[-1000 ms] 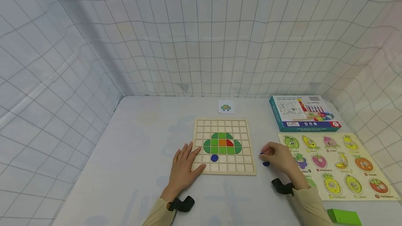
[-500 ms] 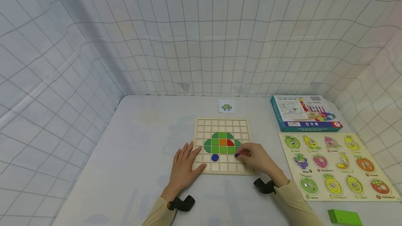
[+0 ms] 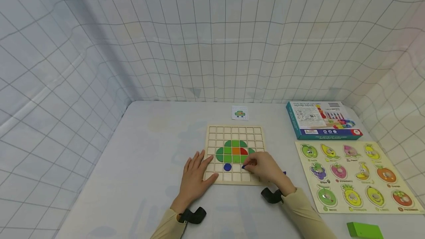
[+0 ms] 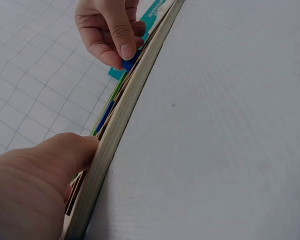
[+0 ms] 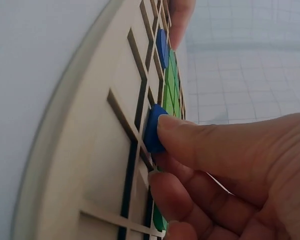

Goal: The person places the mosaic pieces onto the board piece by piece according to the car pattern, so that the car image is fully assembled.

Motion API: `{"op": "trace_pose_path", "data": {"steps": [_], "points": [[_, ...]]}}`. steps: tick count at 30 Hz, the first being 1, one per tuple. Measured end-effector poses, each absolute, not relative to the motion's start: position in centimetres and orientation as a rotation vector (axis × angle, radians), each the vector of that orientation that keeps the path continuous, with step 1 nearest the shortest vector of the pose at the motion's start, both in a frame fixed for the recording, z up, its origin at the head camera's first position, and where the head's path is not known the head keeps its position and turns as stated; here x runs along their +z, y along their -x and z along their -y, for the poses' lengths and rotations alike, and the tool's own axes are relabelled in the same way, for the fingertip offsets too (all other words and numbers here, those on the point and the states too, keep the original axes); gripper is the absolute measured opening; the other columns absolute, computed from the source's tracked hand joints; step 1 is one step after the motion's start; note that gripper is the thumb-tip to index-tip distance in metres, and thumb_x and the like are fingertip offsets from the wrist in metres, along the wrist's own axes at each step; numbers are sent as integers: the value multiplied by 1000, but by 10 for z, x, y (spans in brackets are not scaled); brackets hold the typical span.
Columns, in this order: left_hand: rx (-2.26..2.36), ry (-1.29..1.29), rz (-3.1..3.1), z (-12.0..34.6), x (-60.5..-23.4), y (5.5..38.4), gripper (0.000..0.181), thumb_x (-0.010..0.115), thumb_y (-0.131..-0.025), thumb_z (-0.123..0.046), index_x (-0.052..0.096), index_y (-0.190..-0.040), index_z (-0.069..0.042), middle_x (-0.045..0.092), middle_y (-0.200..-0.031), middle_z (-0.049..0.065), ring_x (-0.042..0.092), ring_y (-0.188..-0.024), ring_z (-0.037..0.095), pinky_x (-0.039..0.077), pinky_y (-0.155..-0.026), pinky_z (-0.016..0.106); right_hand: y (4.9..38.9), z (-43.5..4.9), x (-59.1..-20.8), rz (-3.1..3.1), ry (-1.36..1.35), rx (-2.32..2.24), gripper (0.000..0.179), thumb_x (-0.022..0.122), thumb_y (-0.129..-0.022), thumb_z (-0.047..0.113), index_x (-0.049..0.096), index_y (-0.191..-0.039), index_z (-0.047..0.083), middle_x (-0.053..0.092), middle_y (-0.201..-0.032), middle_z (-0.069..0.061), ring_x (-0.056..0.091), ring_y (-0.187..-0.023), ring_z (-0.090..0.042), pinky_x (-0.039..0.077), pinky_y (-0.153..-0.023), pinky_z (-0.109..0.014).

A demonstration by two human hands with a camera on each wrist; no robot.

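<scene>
A square wooden grid board [image 3: 212, 132] lies on the table, with green, orange and red pieces set in it as a cloud-like shape. Below that shape a round blue piece [image 3: 227, 167] sits in a cell. My left hand [image 3: 196, 180] rests with spread fingers on the board's left edge. Between thumb and fingers my right hand [image 3: 265, 167] pinches a small blue piece [image 5: 154, 129], tilted at a cell under the shape's right side. In the left wrist view the pinching fingertips are right at the board. Another blue bit [image 3: 284, 173] shows beside the right wrist on the table.
A small pattern card [image 3: 239, 113] lies behind the board. To the right are a teal-sided box [image 3: 324, 120], a fruit puzzle board [image 3: 360, 176] and a green block [image 3: 364, 230]. Gridded white cloth walls [image 3: 232, 47] enclose the table.
My right hand has moved left from the table beside the board to over its lower right cells, carrying the blue piece. The left hand has stayed in place.
</scene>
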State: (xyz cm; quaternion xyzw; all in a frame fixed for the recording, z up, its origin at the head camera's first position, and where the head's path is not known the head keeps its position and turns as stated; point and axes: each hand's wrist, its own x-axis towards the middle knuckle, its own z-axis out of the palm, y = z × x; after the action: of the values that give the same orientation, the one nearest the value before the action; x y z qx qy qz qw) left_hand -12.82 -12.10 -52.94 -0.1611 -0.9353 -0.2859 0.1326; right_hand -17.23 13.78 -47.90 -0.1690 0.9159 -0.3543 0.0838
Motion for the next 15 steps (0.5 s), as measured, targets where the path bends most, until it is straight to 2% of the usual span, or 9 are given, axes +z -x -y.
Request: {"op": "trace_pose_path", "data": {"steps": [15], "points": [[-853,444,2772,122,-529,127,61,61,-88,-46,49,-141,-17,32,-150,13,21,-140,30,11,-111,49,170,-137,-477,-2777,413,-1037,13,81,-76,14,69,-77,15,54,-68,7,49,-65,-13,43,-59,-28]]}}
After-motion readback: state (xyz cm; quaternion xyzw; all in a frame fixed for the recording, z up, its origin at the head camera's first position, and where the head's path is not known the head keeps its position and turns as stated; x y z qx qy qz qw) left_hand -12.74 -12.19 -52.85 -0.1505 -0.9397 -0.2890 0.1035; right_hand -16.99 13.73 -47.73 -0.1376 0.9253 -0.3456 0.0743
